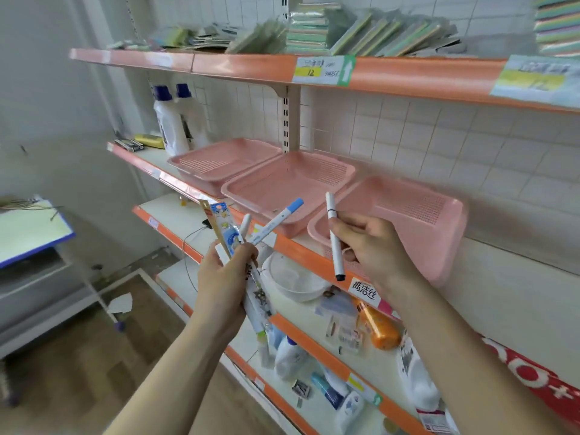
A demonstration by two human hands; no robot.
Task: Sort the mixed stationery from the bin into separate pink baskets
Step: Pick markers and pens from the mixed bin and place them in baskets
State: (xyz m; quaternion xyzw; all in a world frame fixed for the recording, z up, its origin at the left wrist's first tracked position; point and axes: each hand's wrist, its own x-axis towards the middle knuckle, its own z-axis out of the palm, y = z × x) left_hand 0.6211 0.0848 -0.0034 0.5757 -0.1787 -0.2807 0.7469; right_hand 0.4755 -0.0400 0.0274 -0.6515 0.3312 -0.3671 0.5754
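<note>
White plastic, slim and stiff: that's the marker (335, 252) in the right hand (376, 246). The grip is closed round its middle, thumb and fingers pinching the barrel, and it stands nearly upright with the dark tip pointing down. It hangs in the air just in front of the near basket (439, 252), not yet in it. Over to the left hand (222, 277), and that grip is wrapped round a whole bundle (255, 296), fanned out like a bouquet: a blue-capped marker (279, 218) leaning right, a flat card pack (221, 224) poking up, more pens jutting out below the palm. Three pink baskets sit in a row on the shelf (298, 249), the middle basket (292, 186) and the far basket (219, 160) angled away, and all three look bare inside from here. The bin itself I can't pick out for certain. Handling call: these pens should be light and rigid, with smooth round barrels that will roll or slip if held loosely, so mid-barrel is the sensible spot, clear of the caps, which could pull off. The card pack looks thin and bendy, best taken by its edge. I'd say the fanned bundle is the risk: loosen that hand to free one piece and the rest may slide out.
</note>
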